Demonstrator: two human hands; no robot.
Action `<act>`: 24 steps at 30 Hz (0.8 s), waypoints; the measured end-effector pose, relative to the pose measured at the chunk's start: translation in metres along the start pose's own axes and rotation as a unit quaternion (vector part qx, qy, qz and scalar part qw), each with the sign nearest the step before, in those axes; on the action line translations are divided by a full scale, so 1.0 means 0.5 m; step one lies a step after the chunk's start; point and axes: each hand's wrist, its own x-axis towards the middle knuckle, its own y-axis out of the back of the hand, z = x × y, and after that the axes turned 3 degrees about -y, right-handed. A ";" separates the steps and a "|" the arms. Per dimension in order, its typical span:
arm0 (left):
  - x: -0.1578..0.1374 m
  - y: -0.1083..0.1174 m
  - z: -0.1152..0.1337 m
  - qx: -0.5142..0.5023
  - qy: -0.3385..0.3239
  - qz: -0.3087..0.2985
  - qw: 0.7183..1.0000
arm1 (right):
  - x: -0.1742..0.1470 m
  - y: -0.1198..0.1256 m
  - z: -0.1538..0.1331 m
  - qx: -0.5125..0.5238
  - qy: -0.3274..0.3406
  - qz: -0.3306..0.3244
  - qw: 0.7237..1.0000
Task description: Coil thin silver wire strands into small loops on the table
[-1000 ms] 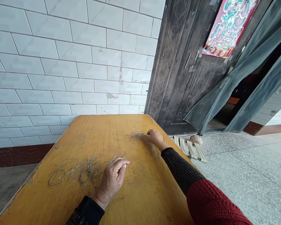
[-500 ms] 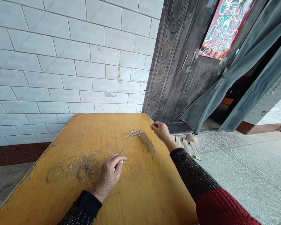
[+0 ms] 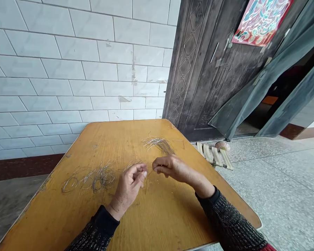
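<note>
1. Head view, hands. The right hand (image 3: 175,169) is bent at the wrist, its thumb and fingertips pinched on a thin strand (image 3: 146,189). The left hand (image 3: 129,186) lies just beside it, thumb and fingers curved towards each other; whether they grip anything cannot be told.

2. Head view, position of the strand. It shows as a fine dark line in the gap between the hands, one end pointing down over the wooden table (image 3: 185,216). Whether it touches the left thumb is unclear.

3. Head view, related material. A sheaf of similar strands (image 3: 158,142) lies beyond the right hand, its pale ends fanned out. A looped tangle (image 3: 103,177) lies to the left of the left hand, and further fine ends (image 3: 132,163) show just behind the left fingers.

4. Handling, as judged from appearance. The strand looks like thin metal wire: very light, springy, readily bent and apt to keep a kink. Its smooth surface may slip under a loose pinch, and its cut ends could prick.

5. Point of hold, as judged. A fingertip pinch near one end suits it best, leaving the length free; in the tangle, a single loose end offers surer purchase than a loop, which could drag its neighbours along.
</note>
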 end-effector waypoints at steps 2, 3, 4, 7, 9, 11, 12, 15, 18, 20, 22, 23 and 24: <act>-0.005 -0.012 0.005 -0.055 0.047 -0.055 0.996 | 0.000 -0.021 -0.018 -0.059 0.042 0.029 0.997; -0.007 -0.017 0.006 -0.073 0.064 -0.063 0.993 | 0.000 -0.029 -0.024 -0.079 0.057 0.050 0.994; -0.008 -0.020 0.006 -0.091 0.077 -0.063 0.991 | 0.000 -0.033 -0.028 -0.095 0.067 0.079 0.990; -0.006 -0.019 0.006 -0.157 0.108 -0.024 0.981 | -0.002 -0.037 -0.026 -0.114 0.075 0.184 0.973; -0.001 -0.011 0.008 -0.226 0.130 0.015 0.965 | -0.003 -0.038 -0.013 -0.096 0.062 0.242 0.964; 0.006 -0.001 0.013 -0.304 0.142 0.054 0.940 | -0.002 -0.045 0.005 -0.051 0.027 0.256 0.965; 0.009 0.003 0.017 -0.342 0.141 0.070 0.927 | -0.001 -0.052 0.014 -0.021 0.001 0.246 0.969; 0.013 0.010 0.027 -0.420 0.118 0.089 0.895 | 0.004 -0.083 0.025 0.109 -0.040 0.160 0.980; 0.010 0.004 0.030 -0.446 0.111 0.084 0.884 | 0.006 -0.112 0.005 0.256 0.009 0.148 0.955; 0.006 -0.003 0.027 -0.459 0.122 0.081 0.876 | 0.003 -0.121 -0.019 0.361 0.023 0.162 0.918; 0.003 -0.008 0.022 -0.475 0.134 0.079 0.866 | 0.000 -0.121 -0.039 0.450 0.003 0.179 0.875; 0.002 -0.009 0.020 -0.482 0.140 0.076 0.861 | -0.001 -0.119 -0.046 0.485 -0.011 0.186 0.854; 0.001 -0.010 0.020 -0.488 0.145 0.072 0.858 | -0.002 -0.117 -0.051 0.515 -0.025 0.190 0.836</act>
